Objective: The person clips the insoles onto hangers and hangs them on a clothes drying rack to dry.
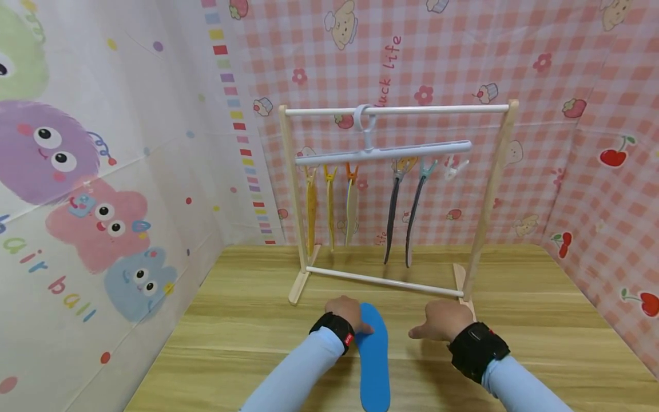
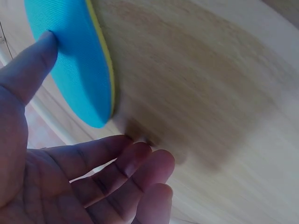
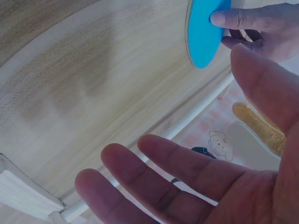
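A blue insole (image 1: 374, 366) with a yellow underside edge lies lengthwise on the table, in front of the rack. My left hand (image 1: 350, 315) is at its far left side. The left thumb (image 2: 39, 60) rests on the blue top face, while the other fingers (image 2: 112, 172) are loosely bent beside the rounded end, apart from it. To the right of the insole, my right hand (image 1: 445, 320) hovers with nothing in it, its fingers (image 3: 173, 158) spread and relaxed over the table.
A wooden rack (image 1: 496, 194) with white rods stands behind the hands. From its top rod hangs a white clip hanger (image 1: 383, 153), slightly tilted. Clips hold several insoles, including a yellow one (image 1: 311, 217) and a dark one (image 1: 392, 220); a white clip (image 1: 455, 170) hangs at right.
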Motion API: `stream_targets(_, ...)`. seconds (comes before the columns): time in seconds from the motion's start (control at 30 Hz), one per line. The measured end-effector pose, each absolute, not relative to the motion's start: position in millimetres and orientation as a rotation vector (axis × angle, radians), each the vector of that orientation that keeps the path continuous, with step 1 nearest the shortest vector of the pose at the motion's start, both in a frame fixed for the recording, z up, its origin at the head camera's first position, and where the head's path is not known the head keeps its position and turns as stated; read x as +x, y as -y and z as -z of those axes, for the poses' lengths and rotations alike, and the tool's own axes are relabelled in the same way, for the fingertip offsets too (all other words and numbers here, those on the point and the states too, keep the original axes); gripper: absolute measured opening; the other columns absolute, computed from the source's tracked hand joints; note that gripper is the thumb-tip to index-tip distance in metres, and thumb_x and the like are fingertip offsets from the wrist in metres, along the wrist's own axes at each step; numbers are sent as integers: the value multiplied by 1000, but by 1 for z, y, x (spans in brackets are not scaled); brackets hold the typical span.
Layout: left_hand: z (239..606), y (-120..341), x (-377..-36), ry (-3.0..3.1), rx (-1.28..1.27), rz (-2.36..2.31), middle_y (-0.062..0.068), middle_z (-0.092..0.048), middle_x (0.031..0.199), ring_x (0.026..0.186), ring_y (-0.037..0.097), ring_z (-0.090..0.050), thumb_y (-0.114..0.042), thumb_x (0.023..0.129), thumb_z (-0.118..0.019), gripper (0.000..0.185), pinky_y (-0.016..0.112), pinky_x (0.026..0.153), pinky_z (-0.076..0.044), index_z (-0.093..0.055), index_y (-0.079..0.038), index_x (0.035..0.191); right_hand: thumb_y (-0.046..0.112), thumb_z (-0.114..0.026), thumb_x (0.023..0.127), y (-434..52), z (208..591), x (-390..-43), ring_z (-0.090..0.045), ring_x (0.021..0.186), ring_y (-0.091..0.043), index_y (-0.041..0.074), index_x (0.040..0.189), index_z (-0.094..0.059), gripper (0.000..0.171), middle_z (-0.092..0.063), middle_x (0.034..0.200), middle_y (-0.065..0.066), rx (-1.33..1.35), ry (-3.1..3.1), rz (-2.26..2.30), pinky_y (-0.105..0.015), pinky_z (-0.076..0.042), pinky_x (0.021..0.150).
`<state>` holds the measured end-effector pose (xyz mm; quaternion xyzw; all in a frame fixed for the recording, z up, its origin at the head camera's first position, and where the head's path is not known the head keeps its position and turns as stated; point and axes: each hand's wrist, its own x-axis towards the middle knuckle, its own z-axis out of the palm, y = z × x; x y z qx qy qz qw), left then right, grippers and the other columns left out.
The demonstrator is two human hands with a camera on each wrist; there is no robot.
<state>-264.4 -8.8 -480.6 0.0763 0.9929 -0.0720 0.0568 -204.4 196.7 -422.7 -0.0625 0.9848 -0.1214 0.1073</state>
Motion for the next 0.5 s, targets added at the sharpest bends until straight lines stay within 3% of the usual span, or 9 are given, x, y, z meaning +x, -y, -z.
stream_targets(0.3, 479, 3, -268, -2984, 286, 173, -2, -58, 71, 63, 9, -54, -62, 73, -79, 51, 27, 55, -46, -74, -13, 89, 49, -78, 79, -197, 425, -206, -57, 65, -19, 1, 93, -72, 51, -66, 79, -6, -174, -2901, 347, -37, -46, 56)
stream_targets(0.5, 479, 4, -268, -3001, 338, 108, -2, -63, 75, 67, 9, -58, -57, 73, -82, 47, 30, 58, -51, -74, -13, 87, 49, -78, 79, -196, 427, -205, -55, 63, -19, 3, 87, -71, 47, -62, 74, -3, -162, -2915, 370, -35, -43, 53)
